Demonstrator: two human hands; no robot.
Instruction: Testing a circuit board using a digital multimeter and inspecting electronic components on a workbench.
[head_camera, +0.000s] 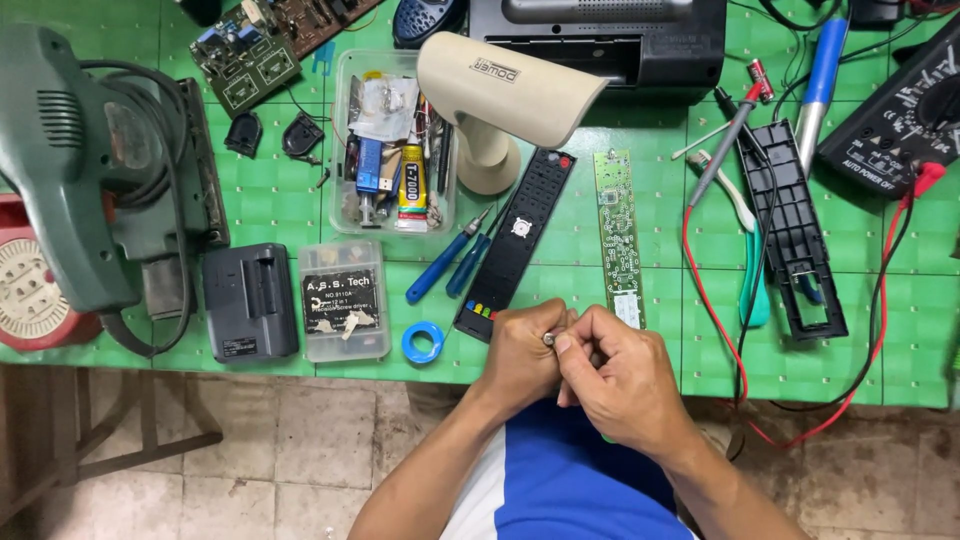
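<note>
The left hand (522, 358) and the right hand (615, 378) are brought together at the near edge of the green mat (640, 250). A small silvery part (549, 339) is pinched between the fingertips of both. Just beyond them a black remote-control shell (517, 240) and a long green circuit board (618, 235) are laid side by side.

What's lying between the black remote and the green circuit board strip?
Nothing: in the head view, only bare green mat shows between the black remote front and the green circuit board strip.
</note>
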